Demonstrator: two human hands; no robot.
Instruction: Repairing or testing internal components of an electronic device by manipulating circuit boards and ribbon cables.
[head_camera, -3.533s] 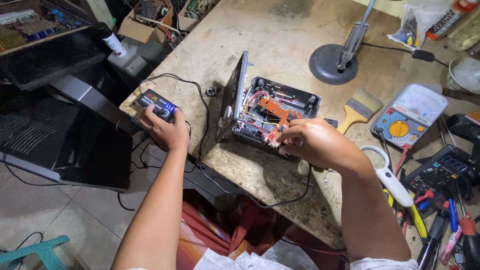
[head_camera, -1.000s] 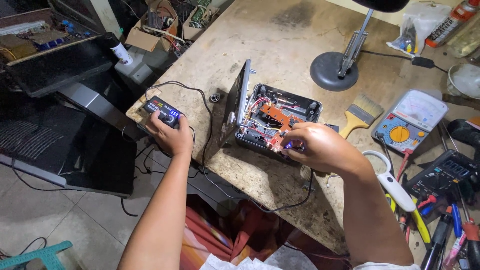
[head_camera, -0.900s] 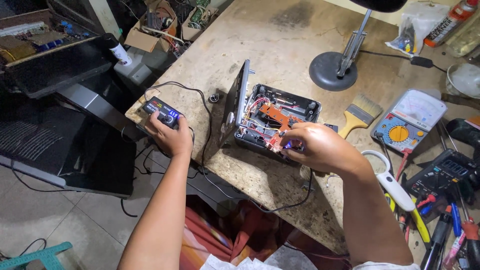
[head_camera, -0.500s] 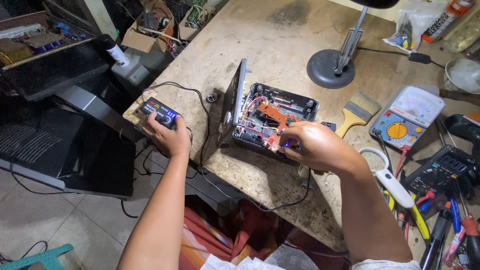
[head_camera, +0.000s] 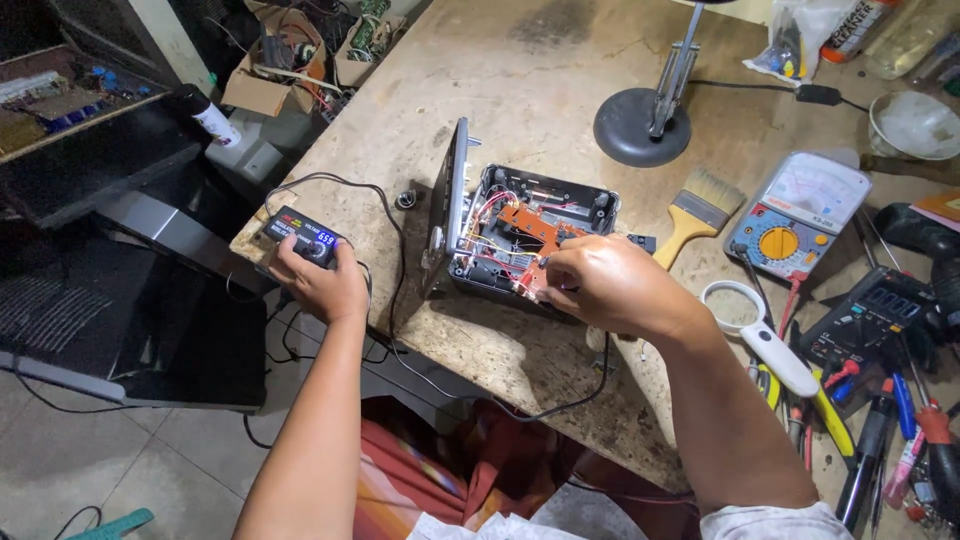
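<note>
An opened black electronic device (head_camera: 530, 235) sits on the worn worktable (head_camera: 500, 90), its lid standing upright on the left, an orange circuit board and red and white wires showing inside. My right hand (head_camera: 600, 285) rests on its front right corner, fingers pinched together over the board; what they pinch is hidden. My left hand (head_camera: 315, 280) grips a small black control box with a lit display (head_camera: 300, 235) at the table's left corner, thumb on its knob. A black cable runs from that box along the table edge.
A paintbrush (head_camera: 695, 210), analog multimeter (head_camera: 795, 215), magnifying glass (head_camera: 755, 325) and a black lamp base (head_camera: 640, 125) lie right of the device. Several screwdrivers and pliers (head_camera: 880, 420) crowd the right edge. Dark equipment and cardboard boxes (head_camera: 270, 70) stand on the floor to the left.
Both hands have stayed where they were, left on the control box, right on the device; only the view has shifted slightly.
</note>
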